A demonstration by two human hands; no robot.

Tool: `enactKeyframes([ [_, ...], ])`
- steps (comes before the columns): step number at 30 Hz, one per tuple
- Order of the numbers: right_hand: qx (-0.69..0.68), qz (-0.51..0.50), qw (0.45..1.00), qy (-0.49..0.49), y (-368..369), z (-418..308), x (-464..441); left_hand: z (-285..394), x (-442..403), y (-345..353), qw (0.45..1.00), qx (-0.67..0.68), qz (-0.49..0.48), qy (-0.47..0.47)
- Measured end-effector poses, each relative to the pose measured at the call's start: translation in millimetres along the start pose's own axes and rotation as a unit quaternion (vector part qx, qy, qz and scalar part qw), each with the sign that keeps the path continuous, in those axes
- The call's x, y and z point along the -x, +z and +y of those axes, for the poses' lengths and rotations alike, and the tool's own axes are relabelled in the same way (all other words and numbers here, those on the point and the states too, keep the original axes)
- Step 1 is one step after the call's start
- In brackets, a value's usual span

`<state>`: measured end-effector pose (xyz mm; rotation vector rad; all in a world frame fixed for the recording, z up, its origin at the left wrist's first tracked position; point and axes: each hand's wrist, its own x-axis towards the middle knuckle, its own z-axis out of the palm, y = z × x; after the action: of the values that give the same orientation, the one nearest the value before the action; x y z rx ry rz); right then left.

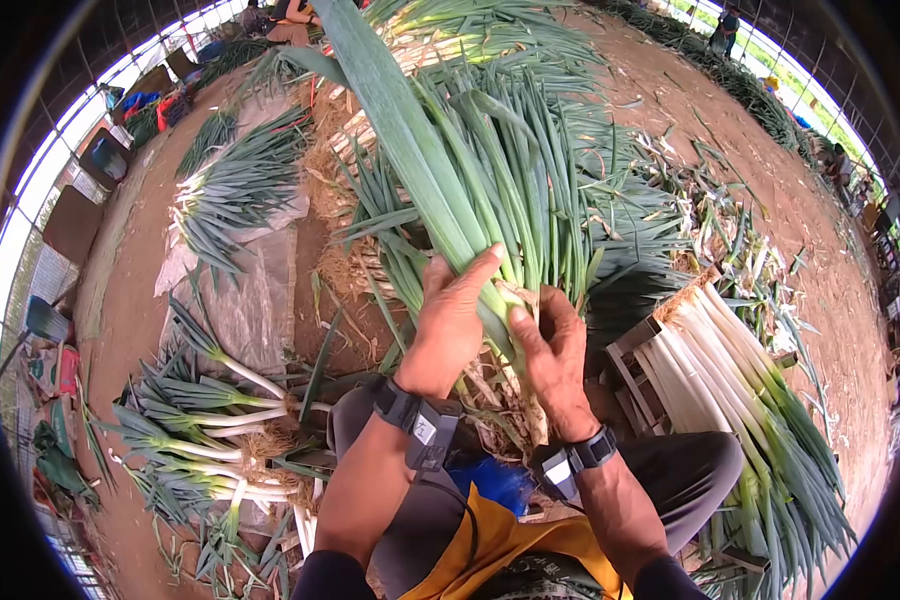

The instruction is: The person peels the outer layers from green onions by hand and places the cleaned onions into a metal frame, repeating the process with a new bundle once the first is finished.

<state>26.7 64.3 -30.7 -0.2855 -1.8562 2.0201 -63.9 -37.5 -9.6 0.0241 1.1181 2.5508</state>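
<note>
In front of my lap I hold a long green onion [410,150], its broad leaves pointing up and away from me. My left hand [450,325] is closed around the lower leaves, thumb laid along them. My right hand [558,365] pinches the same plant just below, where leaf meets stalk, with pale peeling layers at the thumb. The onion's root end is hard to make out among the stalks and dry leaves under my hands. Right behind it lies a large heap of green onions [610,200], roots toward the left.
Trimmed white-stalked onions [725,370] rest on a wooden crate [628,380] at my right. To my left lie rooted onions [220,440]; beyond them, a bunch [240,190] lies on a plastic sheet [255,320]. Leaf scraps [760,270] litter the soil. A person [725,32] stands far off.
</note>
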Motion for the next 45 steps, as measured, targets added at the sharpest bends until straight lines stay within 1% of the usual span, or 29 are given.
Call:
enactKeyframes([
  [1,-0.039,0.004,0.998,0.039,1.6,-1.4,-2.2,0.2,-1.2,-1.2,1.0,-0.016,0.009,0.005],
  [2,-0.075,0.005,0.996,0.05,0.0,0.7,-4.8,0.0,-4.0,-3.3,0.999,-0.033,0.018,0.011],
  [3,-0.089,-0.004,0.995,0.051,-0.9,2.0,-5.4,0.5,-5.2,-5.4,0.998,-0.05,0.028,0.016],
  [5,-0.117,-0.02,0.991,0.054,-1.8,3.7,-6.1,3.2,-1.7,-3.4,0.999,-0.033,0.014,0.021],
  [9,-0.096,0.001,0.994,0.053,-0.1,11.4,-10.1,5.0,-1.3,1.5,0.999,-0.018,-0.011,0.027],
  [12,-0.033,0.031,0.998,0.053,0.3,18.1,-13.5,-1.3,-10.2,-5.9,0.999,-0.013,-0.041,0.034],
  [15,0.022,0.051,0.997,0.051,2.1,26.1,-17.0,-3.4,-12.2,-5.8,0.999,-0.022,-0.021,0.04],
  [18,0.049,0.075,0.995,0.047,1.1,35.0,-19.2,-4.2,-11.7,-3.4,0.999,-0.038,0.002,0.037],
  [21,0.036,0.113,0.991,0.065,0.6,48.7,-19.3,-8.9,-12.7,-3.3,0.998,-0.043,0.025,0.036],
  [24,-0.069,0.098,0.981,0.152,-1.1,26.6,-18.0,-8.0,-4.3,2.6,0.999,-0.042,-0.007,0.025],
  [26,-0.17,0.139,0.961,0.17,-9.8,36.9,-18.5,-13.9,-6.1,-0.8,0.998,-0.038,-0.03,0.033],
  [27,-0.22,0.157,0.946,0.178,-15.3,41.4,-18.0,-16.5,-7.6,-3.0,0.998,-0.036,-0.041,0.037],
  [29,-0.362,0.206,0.892,0.178,-15.3,23.2,-13.6,-13.4,-9.3,-5.2,0.995,-0.057,-0.039,0.065],
  [31,-0.464,0.077,0.873,0.128,-32.7,36.5,-4.5,-10.5,-8.5,-7.1,0.994,-0.062,-0.022,0.091],
  [32,-0.426,0.098,0.889,0.135,-30.7,21.8,4.4,-6.9,-5.8,-4.8,0.993,-0.057,-0.008,0.103],
  [33,-0.344,0.111,0.923,0.134,-35.9,21.9,13.8,-2.7,-3.5,-2.3,0.992,-0.051,0.006,0.116],
  [34,-0.269,0.105,0.949,0.127,-45.1,28.1,24.5,10.5,-3.7,-6.5,0.998,-0.048,0.014,0.031],
  [35,-0.192,0.097,0.969,0.119,-54.9,36.4,35.3,19.8,-5.0,-8.9,0.999,-0.03,0.009,0.038],
  [36,-0.151,0.102,0.977,0.109,-61.6,46.4,45.1,27.6,-7.5,-10.8,0.999,-0.011,0.004,0.048],
  [37,-0.144,0.126,0.978,0.086,-56.8,47.0,52.8,33.1,-10.1,-12.9,0.998,0.009,0.0,0.057],
  [38,-0.137,0.105,0.981,0.083,-57.3,45.2,55.9,35.6,-11.6,-15.5,0.998,-0.003,-0.012,0.055],
  [39,-0.131,0.087,0.984,0.08,-57.3,42.3,59.8,29.9,-11.3,-19.4,0.999,-0.008,-0.005,0.041],
  [41,-0.078,0.043,0.996,0.015,-45.5,39.8,48.3,17.0,-11.9,-20.9,1.0,-0.02,0.003,0.012],
  [42,-0.053,0.022,0.998,0.038,-36.5,29.5,43.7,9.1,-10.3,-15.4,1.0,0.003,0.024,0.007],
  [43,-0.04,-0.009,0.997,0.063,-26.1,16.3,38.3,2.0,-10.3,-14.3,0.999,0.001,0.022,0.023],
  [45,0.078,-0.018,0.997,-0.023,-7.5,11.6,27.7,-10.6,-14.0,-18.4,0.998,-0.002,0.018,0.055],
])
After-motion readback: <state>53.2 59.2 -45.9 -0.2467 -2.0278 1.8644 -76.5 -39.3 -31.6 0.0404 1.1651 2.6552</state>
